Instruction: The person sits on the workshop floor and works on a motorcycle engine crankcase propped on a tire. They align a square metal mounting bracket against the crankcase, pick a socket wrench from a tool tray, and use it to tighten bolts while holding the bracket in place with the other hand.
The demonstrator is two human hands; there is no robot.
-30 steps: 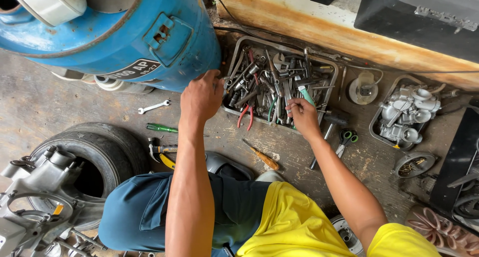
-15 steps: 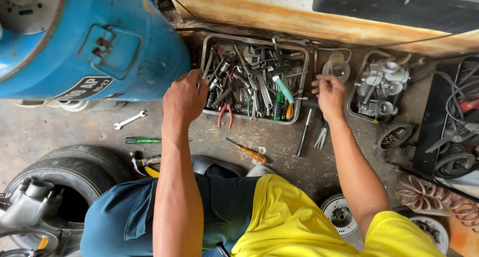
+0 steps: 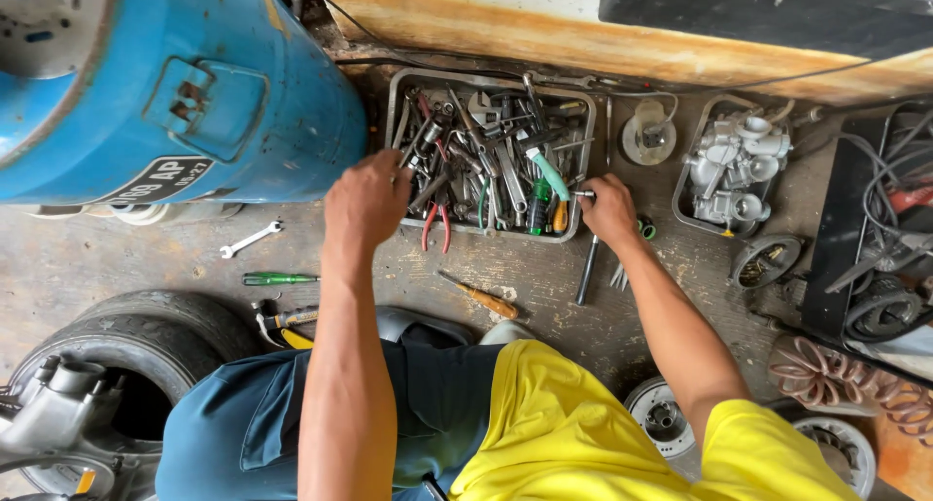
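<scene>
A: Starting at the upper left of the frame, what is there?

B: A big blue drum [image 3: 175, 83], with a tyre [image 3: 126, 365] at the lower left. On the floor between them lie a small wrench [image 3: 250, 239] and a green-handled screwdriver [image 3: 279, 278].

A: And the hands?

B: The left hand [image 3: 367, 202] sits at the left rim of the metal tool tray [image 3: 394, 112] in the upper middle, fingers curled down into the heap; whether it pinches anything I cannot tell. The right hand [image 3: 610, 209] is at the tray's right rim, closed around a slim metal tool [image 3: 581, 195] whose tip pokes out toward the tray. An orange-handled screwdriver [image 3: 478, 295] lies on the floor below the tray, and a carburettor [image 3: 734, 166] sits in its own tray towards the right.

A: What could go wrong?

B: The heap is tangled, with red-handled pliers [image 3: 435, 224] and sharp ends all through it. Pulling one piece out fast could drag others over the rim, I would judge, or nick a finger.

A: How does it differ from half a second ago?

B: The view has slid, so the tray sits further right. The right hand has come in from beyond the tray's right edge to its lower right corner. The left hand stays at the left rim.
</scene>
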